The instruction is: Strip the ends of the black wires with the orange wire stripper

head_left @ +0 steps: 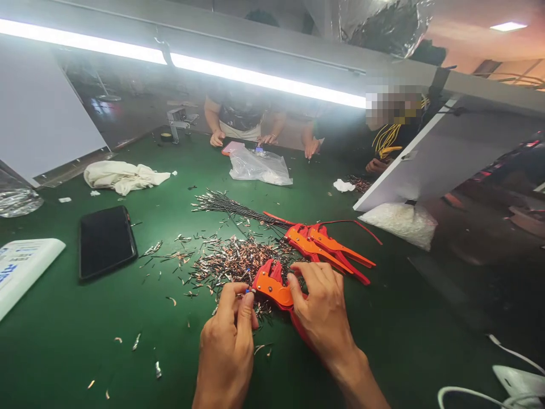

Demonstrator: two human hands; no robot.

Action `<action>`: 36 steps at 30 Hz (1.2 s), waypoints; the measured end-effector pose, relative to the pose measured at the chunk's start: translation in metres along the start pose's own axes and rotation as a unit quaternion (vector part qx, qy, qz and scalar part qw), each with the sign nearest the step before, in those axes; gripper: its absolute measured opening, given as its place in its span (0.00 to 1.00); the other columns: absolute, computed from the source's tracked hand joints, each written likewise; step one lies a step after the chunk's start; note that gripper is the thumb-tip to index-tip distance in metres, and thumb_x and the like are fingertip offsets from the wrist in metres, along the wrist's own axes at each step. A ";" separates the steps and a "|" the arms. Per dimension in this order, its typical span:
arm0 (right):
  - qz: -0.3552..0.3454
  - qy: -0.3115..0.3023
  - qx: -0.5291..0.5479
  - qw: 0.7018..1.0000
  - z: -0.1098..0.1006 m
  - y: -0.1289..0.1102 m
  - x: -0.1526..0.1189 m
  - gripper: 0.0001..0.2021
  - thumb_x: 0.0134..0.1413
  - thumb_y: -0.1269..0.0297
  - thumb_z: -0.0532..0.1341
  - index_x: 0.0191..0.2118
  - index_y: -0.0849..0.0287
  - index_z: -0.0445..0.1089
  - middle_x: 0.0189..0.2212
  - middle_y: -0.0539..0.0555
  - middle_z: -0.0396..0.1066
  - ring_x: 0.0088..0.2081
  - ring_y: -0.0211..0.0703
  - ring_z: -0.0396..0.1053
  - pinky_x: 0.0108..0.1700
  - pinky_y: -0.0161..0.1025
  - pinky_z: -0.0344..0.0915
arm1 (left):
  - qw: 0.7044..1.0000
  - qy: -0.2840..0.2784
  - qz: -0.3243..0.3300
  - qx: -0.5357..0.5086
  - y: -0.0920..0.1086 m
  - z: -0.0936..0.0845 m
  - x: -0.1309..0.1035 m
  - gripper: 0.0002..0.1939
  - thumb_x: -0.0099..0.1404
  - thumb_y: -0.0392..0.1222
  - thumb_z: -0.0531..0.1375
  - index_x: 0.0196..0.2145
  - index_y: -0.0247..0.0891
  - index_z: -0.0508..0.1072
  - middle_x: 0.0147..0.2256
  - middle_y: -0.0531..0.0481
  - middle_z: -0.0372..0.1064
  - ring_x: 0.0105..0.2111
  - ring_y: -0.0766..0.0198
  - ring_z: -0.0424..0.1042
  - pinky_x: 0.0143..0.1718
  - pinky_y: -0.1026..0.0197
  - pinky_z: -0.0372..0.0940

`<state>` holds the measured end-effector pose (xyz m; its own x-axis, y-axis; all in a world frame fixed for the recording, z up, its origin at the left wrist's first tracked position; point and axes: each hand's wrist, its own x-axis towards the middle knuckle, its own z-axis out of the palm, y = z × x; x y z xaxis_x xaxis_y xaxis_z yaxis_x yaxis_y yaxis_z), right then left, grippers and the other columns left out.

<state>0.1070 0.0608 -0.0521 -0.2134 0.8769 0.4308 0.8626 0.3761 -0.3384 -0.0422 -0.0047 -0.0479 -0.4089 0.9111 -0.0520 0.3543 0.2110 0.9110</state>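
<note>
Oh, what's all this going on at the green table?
A person's right hand grips an orange-and-red hand tool, while the left hand pinches a small piece with blue on it close to the tool's head. Just beyond lies a pile of wire scraps; behind that, a bundle of dark wires. Two similar tools lie beside the pile. Other people sit across the table.

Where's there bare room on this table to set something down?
Right of the right hand, up to the flat white piece, looks bare; so does the left corner, nearer than the white slab. It's crowded around and beyond the left hand: scrap pile, black wires and wire strippers.
</note>
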 end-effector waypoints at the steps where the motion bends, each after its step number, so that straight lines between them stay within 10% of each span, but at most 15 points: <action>1: 0.002 -0.011 -0.007 1.000 0.002 0.001 -0.001 0.06 0.61 0.67 0.59 0.42 0.58 0.70 0.37 0.55 0.74 0.42 0.53 0.68 0.45 0.50 0.59 | 1.000 -0.009 0.006 -0.005 -0.002 -0.001 0.001 0.15 0.69 0.55 0.51 0.39 0.43 0.68 0.19 0.58 0.66 0.19 0.67 0.66 0.18 0.66 0.51; 17: -0.077 -0.078 -0.173 0.979 -0.018 0.010 -0.037 0.32 0.47 0.52 0.68 0.56 0.63 0.65 0.43 0.65 0.74 0.41 0.64 0.74 0.35 0.54 0.69 | 0.997 0.053 -0.010 -0.050 0.003 -0.001 0.004 0.18 0.68 0.58 0.50 0.42 0.41 0.65 0.21 0.57 0.67 0.18 0.66 0.63 0.18 0.65 0.53; 24: 0.067 -0.298 -0.145 0.941 -0.039 -0.007 -0.023 0.25 0.51 0.67 0.64 0.55 0.68 0.68 0.49 0.68 0.72 0.50 0.64 0.70 0.50 0.59 0.67 | 0.993 0.034 -0.030 -0.110 0.006 0.000 0.003 0.20 0.64 0.62 0.55 0.33 0.41 0.66 0.22 0.54 0.70 0.16 0.68 0.60 0.16 0.66 0.51; 36: 0.123 -0.308 -0.098 0.938 -0.038 -0.010 -0.020 0.22 0.53 0.65 0.58 0.52 0.71 0.69 0.50 0.71 0.69 0.51 0.68 0.66 0.51 0.61 0.63 | 0.984 0.058 -0.054 -0.161 0.010 -0.004 0.002 0.21 0.60 0.63 0.60 0.33 0.40 0.69 0.19 0.57 0.66 0.18 0.70 0.54 0.19 0.68 0.50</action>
<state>0.1206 0.0283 -0.0252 -0.1701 0.9594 -0.2251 0.9752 0.1310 -0.1785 -0.0430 -0.0027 -0.0376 -0.5293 0.8391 -0.1253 0.0257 0.1635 0.9862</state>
